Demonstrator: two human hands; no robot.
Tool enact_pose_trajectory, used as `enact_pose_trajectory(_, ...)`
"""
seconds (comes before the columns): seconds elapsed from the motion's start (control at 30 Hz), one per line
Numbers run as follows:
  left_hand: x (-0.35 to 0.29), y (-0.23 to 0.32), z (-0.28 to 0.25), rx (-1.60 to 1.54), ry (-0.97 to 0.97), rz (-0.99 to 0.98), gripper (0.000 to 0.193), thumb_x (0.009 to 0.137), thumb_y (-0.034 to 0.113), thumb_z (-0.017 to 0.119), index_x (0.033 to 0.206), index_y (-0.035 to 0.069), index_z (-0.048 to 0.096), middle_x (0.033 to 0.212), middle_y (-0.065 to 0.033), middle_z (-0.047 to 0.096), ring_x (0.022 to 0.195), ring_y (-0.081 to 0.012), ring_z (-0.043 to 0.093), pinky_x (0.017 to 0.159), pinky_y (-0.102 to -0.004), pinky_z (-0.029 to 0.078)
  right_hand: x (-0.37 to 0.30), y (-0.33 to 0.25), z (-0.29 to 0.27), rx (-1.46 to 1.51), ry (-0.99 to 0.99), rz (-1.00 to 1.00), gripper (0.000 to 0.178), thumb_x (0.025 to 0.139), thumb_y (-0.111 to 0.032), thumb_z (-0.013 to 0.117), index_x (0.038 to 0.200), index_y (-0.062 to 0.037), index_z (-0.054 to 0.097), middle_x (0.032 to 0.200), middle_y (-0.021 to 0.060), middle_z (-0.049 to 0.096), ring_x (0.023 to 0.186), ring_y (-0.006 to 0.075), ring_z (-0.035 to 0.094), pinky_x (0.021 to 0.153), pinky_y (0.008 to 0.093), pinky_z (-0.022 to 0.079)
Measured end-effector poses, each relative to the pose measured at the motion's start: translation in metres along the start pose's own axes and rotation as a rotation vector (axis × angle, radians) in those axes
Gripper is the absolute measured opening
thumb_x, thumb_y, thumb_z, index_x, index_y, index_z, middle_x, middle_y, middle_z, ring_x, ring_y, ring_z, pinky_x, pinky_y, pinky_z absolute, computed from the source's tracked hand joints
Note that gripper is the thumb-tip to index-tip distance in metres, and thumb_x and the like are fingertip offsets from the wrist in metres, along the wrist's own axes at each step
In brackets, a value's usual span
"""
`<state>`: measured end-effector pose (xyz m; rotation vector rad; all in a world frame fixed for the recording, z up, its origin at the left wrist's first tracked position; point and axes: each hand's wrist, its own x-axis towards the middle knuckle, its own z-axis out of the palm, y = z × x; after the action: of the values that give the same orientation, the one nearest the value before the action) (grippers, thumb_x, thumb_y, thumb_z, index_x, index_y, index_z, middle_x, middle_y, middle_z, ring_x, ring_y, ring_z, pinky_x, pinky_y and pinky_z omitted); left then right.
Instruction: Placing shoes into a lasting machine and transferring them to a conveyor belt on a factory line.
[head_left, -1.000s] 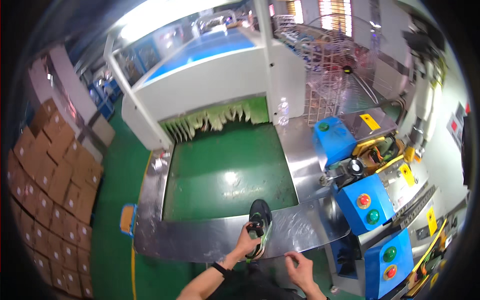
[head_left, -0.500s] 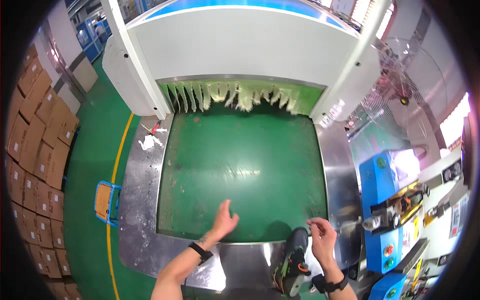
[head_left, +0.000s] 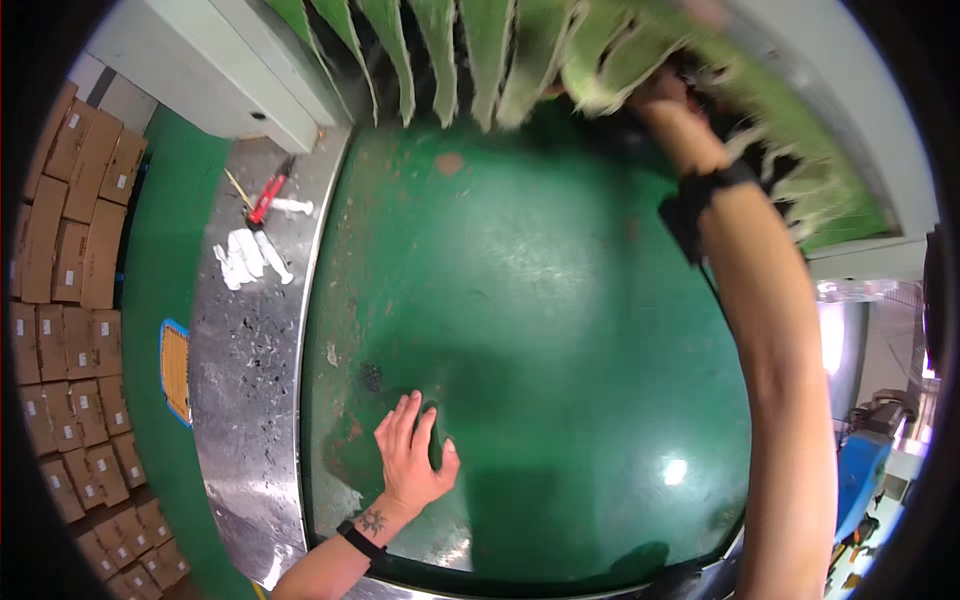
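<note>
My left hand (head_left: 412, 462) hovers low over or rests on the green conveyor belt (head_left: 520, 320), fingers spread and nothing in them. My right arm stretches far forward to the machine's opening. There my right hand (head_left: 662, 92) is among the frayed green curtain strips (head_left: 480, 60), which partly cover it. Its fingers are hidden and smeared by motion. Something dark lies in the shadow beside it, too unclear to name. At the near edge, a dark rounded shape (head_left: 672, 582) is cut off by the picture's lower rim.
A metal border (head_left: 245, 400) frames the belt. On its left side lie a red-handled tool (head_left: 268, 198), white tube-like pieces (head_left: 270, 258) and crumpled white material (head_left: 240, 255). Stacked cartons (head_left: 75, 250) stand at far left, near an orange-topped stool (head_left: 175, 372). Blue equipment (head_left: 862, 480) stands right.
My view has moved closer to the machine opening. My right arm has reached forward from the near edge into the curtain strips. My left hand stays over the belt, fingers now more spread.
</note>
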<state>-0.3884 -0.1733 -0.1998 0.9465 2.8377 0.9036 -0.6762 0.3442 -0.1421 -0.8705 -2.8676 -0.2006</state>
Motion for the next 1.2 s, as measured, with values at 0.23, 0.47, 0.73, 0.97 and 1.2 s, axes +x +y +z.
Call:
enact_pose_trajectory(0.23,-0.006,-0.01,0.006,0.015,0.028,-0.017,0.047,0.079,0.015,0.058,0.121,-0.003,0.05,0.138,-0.0236,0.045,0.126,-0.0412,0.042,0.104,-0.0523,0.03,-0.029,0.002,0.044,0.653,-0.438,-0.182,0.048,0.093,-0.042,0.051,0.124,-0.0056,0.057,0.119,0.0092,0.061,0.105,0.0206,0.056,0.09,0.0359,0.045)
enact_pose_trajectory(0.47,-0.02,-0.001,-0.028,0.108,0.081,-0.024,0.045,0.075,0.014,0.06,0.117,-0.001,0.052,0.136,-0.0202,0.047,0.127,-0.0362,0.043,0.104,-0.0508,0.032,-0.265,0.059,-0.071,0.743,-0.659,-0.376,0.041,0.099,-0.031,0.043,0.13,-0.0067,0.054,0.126,0.0101,0.06,0.108,0.0196,0.061,0.096,0.0339,0.046)
enact_pose_trajectory(0.73,-0.02,0.091,-0.036,-0.706,-0.1,-0.552,0.052,0.088,0.038,0.06,0.12,-0.003,0.052,0.123,-0.0198,0.056,0.116,-0.0334,0.054,0.097,-0.0415,0.042,-0.664,0.12,-0.329,1.414,-0.727,1.281,0.082,0.081,-0.055,0.064,0.14,-0.0036,0.04,0.134,0.0095,0.052,0.12,0.0228,0.051,0.103,0.0365,0.04)
enact_pose_trajectory(0.97,-0.086,0.253,-0.116,-1.419,-1.523,-0.411,0.077,0.093,0.06,0.044,0.141,0.0,0.036,0.133,-0.0175,0.052,0.114,-0.0267,0.059,0.102,-0.0378,0.046,-0.64,0.22,-0.471,1.052,-1.051,-0.463,0.08,0.063,-0.027,0.085,0.13,0.0001,0.05,0.128,0.018,0.055,0.117,0.031,0.054,0.1,0.0371,0.043)
enact_pose_trajectory(1.2,-0.171,0.322,-0.196,-1.413,-1.112,-0.39,0.071,0.07,0.031,0.069,0.127,-0.007,0.05,0.112,-0.0184,0.065,0.095,-0.0312,0.066,0.091,-0.043,0.052,-0.779,0.247,-0.43,1.441,0.148,0.254,0.073,0.078,-0.019,0.074,0.139,-0.0033,0.038,0.133,0.0164,0.049,0.118,0.0317,0.051,0.099,0.0379,0.043)
